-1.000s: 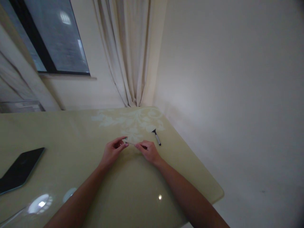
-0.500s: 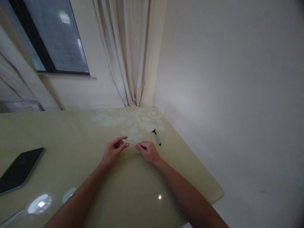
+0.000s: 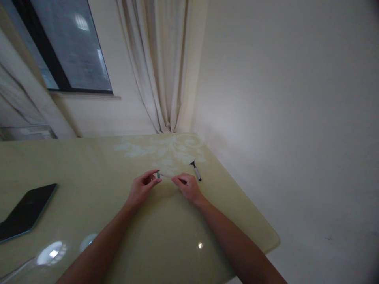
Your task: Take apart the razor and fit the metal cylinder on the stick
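Between the thumb and fingertips of my left hand (image 3: pixel 144 186) is a small greenish piece (image 3: pixel 158 174), held upright above the table. My right hand (image 3: pixel 188 187) is closed on a thin pale stick (image 3: pixel 166 175), whose far end reaches the greenish piece; whether they touch is too small to tell. A razor with a black head and grey handle (image 3: pixel 196 171) lies on the table just beyond my right hand.
The glossy yellowish table (image 3: pixel 142 244) has its right edge along a plain wall. A dark tablet-like object (image 3: pixel 28 213) lies at the left. Behind the table hang curtains (image 3: pixel 166 71) beside a window (image 3: pixel 74 47).
My right hand has moved slightly right, and the stick's tip has risen to the greenish piece. That piece now shows more clearly between my left fingers.
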`<state>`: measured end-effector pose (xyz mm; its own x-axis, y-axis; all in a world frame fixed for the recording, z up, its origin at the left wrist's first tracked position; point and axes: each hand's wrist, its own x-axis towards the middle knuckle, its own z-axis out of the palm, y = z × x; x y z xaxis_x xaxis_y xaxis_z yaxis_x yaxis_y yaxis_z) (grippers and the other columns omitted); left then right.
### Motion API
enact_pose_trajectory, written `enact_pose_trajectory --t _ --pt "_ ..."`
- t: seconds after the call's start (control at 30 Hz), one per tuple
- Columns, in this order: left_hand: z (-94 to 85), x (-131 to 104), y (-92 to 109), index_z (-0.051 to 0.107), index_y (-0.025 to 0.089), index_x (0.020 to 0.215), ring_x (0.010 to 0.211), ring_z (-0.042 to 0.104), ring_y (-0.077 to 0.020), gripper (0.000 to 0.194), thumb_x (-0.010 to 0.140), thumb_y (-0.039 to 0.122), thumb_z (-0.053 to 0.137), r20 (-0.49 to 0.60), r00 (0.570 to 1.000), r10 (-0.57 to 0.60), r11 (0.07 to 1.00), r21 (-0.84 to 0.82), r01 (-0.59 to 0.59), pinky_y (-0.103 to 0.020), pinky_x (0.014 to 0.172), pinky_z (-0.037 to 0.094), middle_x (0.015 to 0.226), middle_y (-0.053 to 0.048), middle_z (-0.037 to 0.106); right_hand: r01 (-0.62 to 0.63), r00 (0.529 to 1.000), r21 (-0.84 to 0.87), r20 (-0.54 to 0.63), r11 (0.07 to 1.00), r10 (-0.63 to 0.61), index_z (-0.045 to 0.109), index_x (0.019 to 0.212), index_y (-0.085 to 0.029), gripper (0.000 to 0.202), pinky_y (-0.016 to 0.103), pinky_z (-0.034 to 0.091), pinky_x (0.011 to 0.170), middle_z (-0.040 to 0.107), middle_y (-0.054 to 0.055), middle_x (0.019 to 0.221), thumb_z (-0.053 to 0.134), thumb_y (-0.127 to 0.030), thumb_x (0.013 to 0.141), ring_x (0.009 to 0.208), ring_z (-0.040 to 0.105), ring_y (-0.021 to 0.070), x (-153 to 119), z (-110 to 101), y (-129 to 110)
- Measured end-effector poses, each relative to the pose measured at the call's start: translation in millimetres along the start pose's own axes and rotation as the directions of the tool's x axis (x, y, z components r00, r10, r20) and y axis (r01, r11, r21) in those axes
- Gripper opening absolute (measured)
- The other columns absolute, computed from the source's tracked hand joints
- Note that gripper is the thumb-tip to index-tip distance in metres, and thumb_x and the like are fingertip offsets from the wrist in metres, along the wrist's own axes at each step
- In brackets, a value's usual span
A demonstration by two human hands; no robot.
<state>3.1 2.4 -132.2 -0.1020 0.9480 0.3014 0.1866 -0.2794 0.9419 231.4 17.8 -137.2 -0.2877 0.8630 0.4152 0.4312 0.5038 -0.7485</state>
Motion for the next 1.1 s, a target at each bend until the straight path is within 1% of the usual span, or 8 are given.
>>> enact_pose_trajectory --t 0.2,0.33,0.47,0.6,0.7,0.87,1.0,1.1 --pt "-0.7 0.1 -1.8 0.082 0.017 0.11 0.06 0.051 -0.0121 0.051 0.071 0.05 0.086 0.0 1.0 -0.013 1.0 0.005 0.013 -0.024 0.058 0.039 0.069 0.002 0.061 -0.038 0.999 -0.01 -0.018 0.999 0.038 0.086 0.091 -0.018 0.047 0.027 0.039 0.066 0.069 0.004 0.072 0.061 -0.056 0.102 0.068 0.058 0.0153 0.6 0.4 -0.3" --pt "-1.3 0.3 -0.7 0.082 0.018 0.111 0.061 0.052 -0.0126 0.051 0.071 0.05 0.086 0.004 1.0 -0.004 1.0 0.015 0.004 -0.024 0.058 0.041 0.069 0.002 0.062 0.003 0.999 0.007 0.034 1.0 -0.004 0.086 0.092 -0.018 0.047 0.027 0.039 0.065 0.068 0.003 0.072 0.061 -0.056 0.102 0.066 0.057 0.0147 0.3 0.2 -1.1" --pt "-1.6 0.1 -0.1 0.082 0.018 0.108 0.061 0.053 -0.0131 0.052 0.071 0.054 0.086 -0.003 1.0 -0.004 1.0 0.029 0.005 -0.024 0.058 0.043 0.069 0.001 0.063 -0.038 0.999 -0.028 -0.019 0.999 0.037 0.086 0.093 -0.019 0.047 0.028 0.038 0.065 0.069 0.004 0.071 0.061 -0.057 0.102 0.066 0.057 0.0154 -0.1 0.8 0.1" --pt "-1.6 0.0 -1.5 0.082 0.018 0.11 0.059 0.051 -0.0126 0.053 0.071 0.053 0.086 0.0 1.0 0.002 0.999 0.033 -0.002 -0.024 0.056 0.04 0.068 0.002 0.061 0.002 0.999 -0.001 0.034 1.0 -0.002 0.086 0.096 -0.019 0.045 0.027 0.039 0.065 0.07 0.004 0.073 0.062 -0.057 0.101 0.066 0.058 0.0147 -0.5 1.1 0.9" --pt "-1.5 0.3 -2.8 0.082 0.018 0.109 0.059 0.049 -0.0119 0.052 0.071 0.052 0.086 0.001 1.0 0.002 1.0 0.013 -0.002 -0.024 0.056 0.038 0.067 0.003 0.06 -0.034 0.999 -0.029 -0.024 0.999 0.034 0.087 0.092 -0.019 0.045 0.028 0.038 0.064 0.07 0.004 0.072 0.062 -0.055 0.101 0.067 0.058 0.0153 -0.4 0.7 0.6" --pt "-1.6 0.1 -3.0 0.082 0.018 0.111 0.06 0.05 -0.0118 0.05 0.072 0.05 0.086 -0.002 1.0 0.005 1.0 0.015 -0.005 -0.024 0.058 0.039 0.069 0.003 0.06 0.009 1.0 0.007 0.012 1.0 -0.009 0.087 0.093 -0.018 0.043 0.027 0.038 0.064 0.069 0.004 0.071 0.064 -0.054 0.101 0.064 0.056 0.0141 -0.7 0.2 -0.2" --pt "-1.6 -0.6 -1.6 0.082 0.018 0.109 0.061 0.052 -0.0126 0.049 0.072 0.05 0.086 0.002 1.0 -0.004 1.0 0.006 0.004 -0.024 0.058 0.04 0.07 0.002 0.061 -0.031 0.998 -0.035 -0.052 0.999 0.029 0.086 0.091 -0.018 0.045 0.028 0.038 0.064 0.07 0.004 0.071 0.062 -0.055 0.101 0.066 0.058 0.0151 -0.4 0.4 0.1" --pt "-1.3 -0.8 -0.5 0.082 0.019 0.111 0.061 0.052 -0.0125 0.05 0.072 0.05 0.086 0.001 1.0 -0.002 1.0 0.006 0.002 -0.024 0.058 0.04 0.069 0.002 0.061 0.004 1.0 -0.021 0.008 1.0 -0.003 0.086 0.091 -0.019 0.044 0.027 0.038 0.064 0.069 0.004 0.072 0.063 -0.055 0.1 0.065 0.057 0.0144 -0.3 0.6 0.8"
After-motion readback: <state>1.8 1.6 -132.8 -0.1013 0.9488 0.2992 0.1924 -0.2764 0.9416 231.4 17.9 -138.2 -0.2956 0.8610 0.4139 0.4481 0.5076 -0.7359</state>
